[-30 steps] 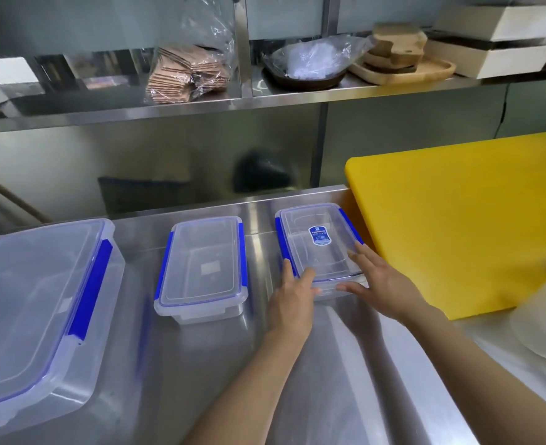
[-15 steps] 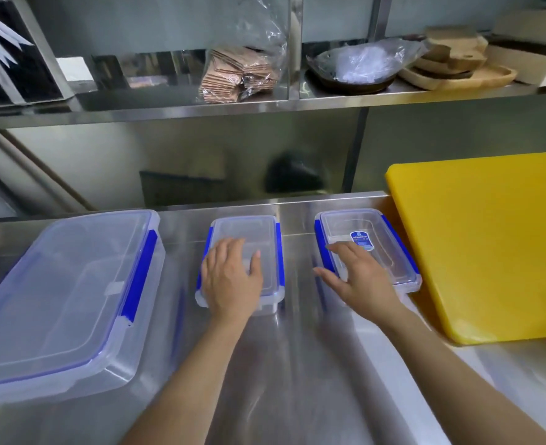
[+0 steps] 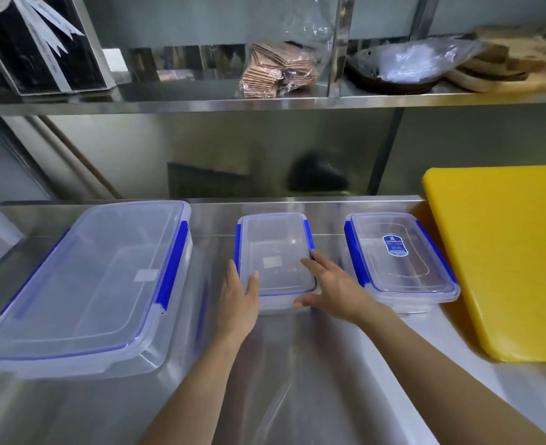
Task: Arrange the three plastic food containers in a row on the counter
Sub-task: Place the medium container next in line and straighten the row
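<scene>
Both hands have just come off the labelled container (image 3: 400, 261), which now sits beyond the right hand's (image 3: 332, 289) fingers, and closed on the middle container (image 3: 276, 260). The left hand (image 3: 238, 295) cups its near-left corner with fingers together, the right grips its near-right corner with fingers spread. With the large container (image 3: 85, 284) left of the left hand's fingers, the row on the steel counter (image 3: 297, 380) looks nearly set; likely only squaring remains.

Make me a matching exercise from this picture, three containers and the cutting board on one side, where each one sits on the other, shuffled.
Things:
1. large container
2. middle container
3. labelled container
4. yellow cutting board

Places:
A. far right of the counter
B. between both hands
C. far left
D. right beside the board, untouched

Pairs: 1-C, 2-B, 3-D, 4-A
</scene>
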### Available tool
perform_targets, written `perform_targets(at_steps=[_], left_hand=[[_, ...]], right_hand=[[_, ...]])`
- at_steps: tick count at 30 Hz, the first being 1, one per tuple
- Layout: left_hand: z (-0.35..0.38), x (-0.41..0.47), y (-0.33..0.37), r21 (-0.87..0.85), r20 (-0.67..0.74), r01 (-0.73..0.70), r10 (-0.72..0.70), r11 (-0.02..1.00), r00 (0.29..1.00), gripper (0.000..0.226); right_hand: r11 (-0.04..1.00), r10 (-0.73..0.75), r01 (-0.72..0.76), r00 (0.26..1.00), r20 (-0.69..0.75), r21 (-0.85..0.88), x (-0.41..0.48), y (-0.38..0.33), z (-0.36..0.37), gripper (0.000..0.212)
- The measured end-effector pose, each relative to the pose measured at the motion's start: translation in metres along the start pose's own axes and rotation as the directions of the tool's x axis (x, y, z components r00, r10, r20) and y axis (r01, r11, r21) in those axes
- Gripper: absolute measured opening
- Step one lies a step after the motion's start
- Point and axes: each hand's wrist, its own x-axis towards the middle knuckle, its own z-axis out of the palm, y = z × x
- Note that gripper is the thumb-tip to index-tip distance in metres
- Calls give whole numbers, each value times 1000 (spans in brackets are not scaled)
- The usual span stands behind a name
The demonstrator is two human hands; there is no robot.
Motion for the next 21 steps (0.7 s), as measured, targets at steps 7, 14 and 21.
perform_targets(at_steps=[7,14,21], left_hand=[[-22,3,-1,116,32,-78,75,990,997,71],[-115,6,8,300,-327,-211,308,930,893,60],[-200,9,-59,547,-318,84,113,833,941,65]], right_hand=[[994,6,-17,995,-99,-111,-4,-16,4,78],[987,-36,77,962,-270,143,5,-99,23,68],[953,-168,126,977,132,277,11,-171,71,105]])
